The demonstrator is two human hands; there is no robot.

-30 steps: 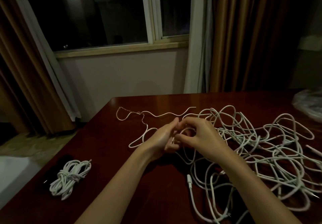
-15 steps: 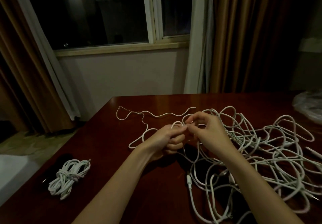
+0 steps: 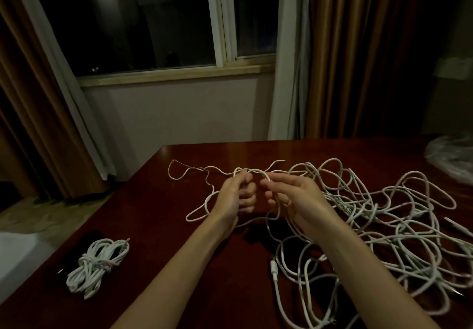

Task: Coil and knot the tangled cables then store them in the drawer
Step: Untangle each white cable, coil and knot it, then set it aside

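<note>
A big tangle of white cables (image 3: 378,216) sprawls over the right half of the dark red table (image 3: 158,226). My left hand (image 3: 236,195) is closed in a fist around a loop of one white cable near the table's middle. My right hand (image 3: 291,195) pinches the same cable between thumb and fingers just to the right, and the strand hangs down from it into the tangle. A loose cable end (image 3: 189,170) snakes away to the far left of my hands. One coiled, knotted white cable bundle (image 3: 98,264) lies at the near left.
A crumpled clear plastic bag (image 3: 453,157) sits at the table's far right edge. The table's left edge drops off to the floor beside brown curtains (image 3: 30,113). A white plug (image 3: 273,268) lies near the front. No drawer is in view.
My hands have drawn slightly apart, stretching a short length of cable between them. The left hand has curled into a fist on the loop.
</note>
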